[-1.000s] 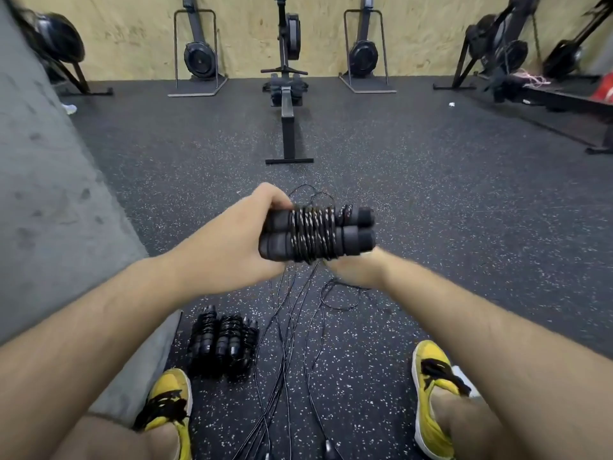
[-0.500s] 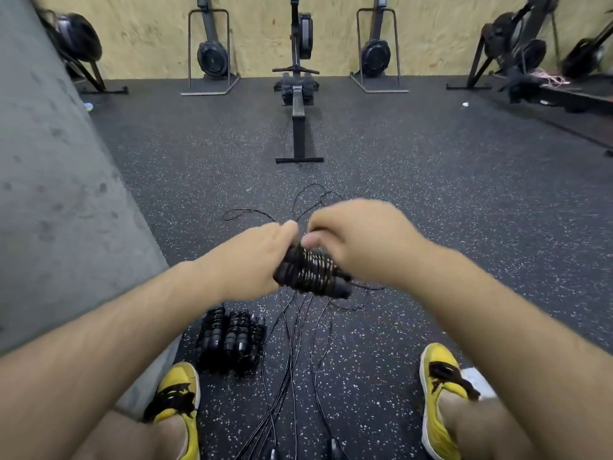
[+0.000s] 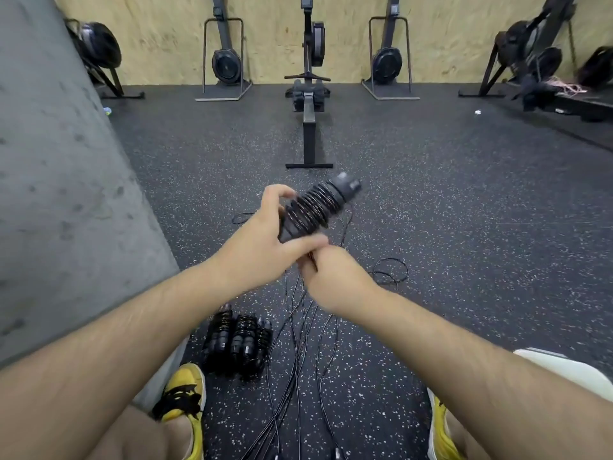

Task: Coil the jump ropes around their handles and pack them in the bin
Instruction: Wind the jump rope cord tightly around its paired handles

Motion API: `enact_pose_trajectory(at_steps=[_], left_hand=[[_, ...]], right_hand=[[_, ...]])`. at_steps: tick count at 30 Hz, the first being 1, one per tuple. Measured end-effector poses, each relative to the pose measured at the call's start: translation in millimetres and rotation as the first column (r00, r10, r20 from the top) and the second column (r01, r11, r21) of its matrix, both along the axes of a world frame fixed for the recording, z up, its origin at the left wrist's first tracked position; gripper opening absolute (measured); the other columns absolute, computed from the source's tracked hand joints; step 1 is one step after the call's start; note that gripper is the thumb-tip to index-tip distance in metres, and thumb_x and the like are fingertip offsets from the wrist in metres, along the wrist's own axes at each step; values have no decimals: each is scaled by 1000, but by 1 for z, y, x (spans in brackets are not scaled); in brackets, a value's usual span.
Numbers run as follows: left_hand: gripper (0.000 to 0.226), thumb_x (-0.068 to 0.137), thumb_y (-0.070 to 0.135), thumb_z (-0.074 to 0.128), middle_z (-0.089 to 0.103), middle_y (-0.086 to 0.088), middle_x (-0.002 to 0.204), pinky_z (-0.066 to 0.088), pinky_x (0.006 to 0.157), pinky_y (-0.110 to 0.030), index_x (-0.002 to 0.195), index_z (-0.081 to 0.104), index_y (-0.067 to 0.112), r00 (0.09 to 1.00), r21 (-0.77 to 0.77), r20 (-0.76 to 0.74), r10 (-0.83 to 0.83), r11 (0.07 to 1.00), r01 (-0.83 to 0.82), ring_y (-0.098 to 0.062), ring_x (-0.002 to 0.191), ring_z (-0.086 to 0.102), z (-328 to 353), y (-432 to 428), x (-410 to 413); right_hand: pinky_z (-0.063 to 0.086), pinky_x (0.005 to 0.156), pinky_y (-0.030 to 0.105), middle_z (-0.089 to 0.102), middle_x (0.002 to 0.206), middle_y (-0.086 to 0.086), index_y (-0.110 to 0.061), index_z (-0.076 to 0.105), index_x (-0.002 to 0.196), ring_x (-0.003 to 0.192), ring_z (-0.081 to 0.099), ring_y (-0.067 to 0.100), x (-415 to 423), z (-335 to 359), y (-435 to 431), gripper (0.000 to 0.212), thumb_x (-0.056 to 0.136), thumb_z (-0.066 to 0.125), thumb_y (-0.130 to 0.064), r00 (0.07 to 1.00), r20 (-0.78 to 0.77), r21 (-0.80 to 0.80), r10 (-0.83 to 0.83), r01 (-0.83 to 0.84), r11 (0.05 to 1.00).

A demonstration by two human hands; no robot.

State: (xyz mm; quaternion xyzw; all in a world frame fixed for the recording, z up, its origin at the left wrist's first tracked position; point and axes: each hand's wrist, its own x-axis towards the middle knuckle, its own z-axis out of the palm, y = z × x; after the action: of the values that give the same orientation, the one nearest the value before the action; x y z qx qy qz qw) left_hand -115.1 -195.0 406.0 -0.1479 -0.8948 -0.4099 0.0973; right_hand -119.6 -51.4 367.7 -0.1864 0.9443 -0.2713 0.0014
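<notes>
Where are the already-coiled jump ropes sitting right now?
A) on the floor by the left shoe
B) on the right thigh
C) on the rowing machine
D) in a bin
A: the coiled jump ropes lie on the speckled floor just ahead of the left shoe, while the left hand grips another wound jump rope in the air.

A gym: rowing machines point(image 3: 226, 63) stand upright along a plywood wall point(image 3: 159, 38), another rower point(image 3: 308, 127) lies flat on the dark speckled rubber floor point(image 3: 464, 210), beside exercise bikes point(image 3: 527, 58); coiled jump ropes point(image 3: 238, 343) lie nearby.
</notes>
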Motion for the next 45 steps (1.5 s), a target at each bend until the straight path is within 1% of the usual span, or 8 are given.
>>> enact_pose_trajectory(at_steps=[4,9,16,19,25,33,42,45], left_hand=[[46,93,46,66,63,5,101,49,73,-31,122,39,23,990,203,74,116,971,-129,-10,83,63,3,0,-10],[42,95,42,65,70,-11,95,59,62,-40,121,44,17,973,286,166,160,936,-203,-20,64,67,10,4,-9],[33,97,37,64,69,-13,102,63,58,-44,120,51,18,969,449,229,88,874,-185,-27,72,71,16,8,-4],[32,99,36,62,70,-16,109,61,60,-43,121,54,15,959,565,282,13,806,-178,-27,76,69,15,7,-3],[40,103,37,53,72,-14,104,57,59,-38,127,57,5,915,715,355,-191,686,-134,-21,77,69,16,2,-2],[34,100,39,54,71,-12,84,55,55,-35,98,72,10,872,800,391,-294,577,-164,-21,71,67,16,3,-4],[33,102,39,52,63,-19,105,55,58,-37,109,68,11,859,806,401,-317,568,-167,-29,90,61,14,19,0],[33,103,37,51,65,-15,90,55,57,-35,108,66,9,867,804,393,-306,572,-162,-22,76,66,16,22,2]], right_hand=[[40,65,38,60,89,3,-17,46,94,80,54,30,11,11,-3,8,99,47,-23,974,-201,-157,-103,72,985],[46,73,42,56,88,-1,-17,55,95,80,55,25,13,21,-1,5,93,58,-20,876,-454,-253,-161,47,966],[45,78,21,48,87,-14,-13,59,110,79,51,4,15,28,3,26,86,68,-5,810,-566,-404,-152,-112,908],[50,80,28,58,90,-5,-14,60,114,78,57,12,14,33,7,30,87,72,-7,823,-555,-483,-121,-200,853],[46,91,23,46,115,4,-7,62,132,82,54,9,6,43,16,47,87,77,-12,779,-627,-412,-6,-325,851],[51,86,37,63,102,4,-15,40,152,90,59,19,3,58,37,63,95,68,-17,795,-586,-256,157,-366,895],[50,95,38,66,119,0,-12,54,133,108,63,16,12,59,34,39,95,61,-8,775,-616,-269,144,-378,886],[49,96,36,64,123,9,-4,65,127,109,62,20,10,57,36,31,96,60,-3,716,-691,-259,103,-378,889]])
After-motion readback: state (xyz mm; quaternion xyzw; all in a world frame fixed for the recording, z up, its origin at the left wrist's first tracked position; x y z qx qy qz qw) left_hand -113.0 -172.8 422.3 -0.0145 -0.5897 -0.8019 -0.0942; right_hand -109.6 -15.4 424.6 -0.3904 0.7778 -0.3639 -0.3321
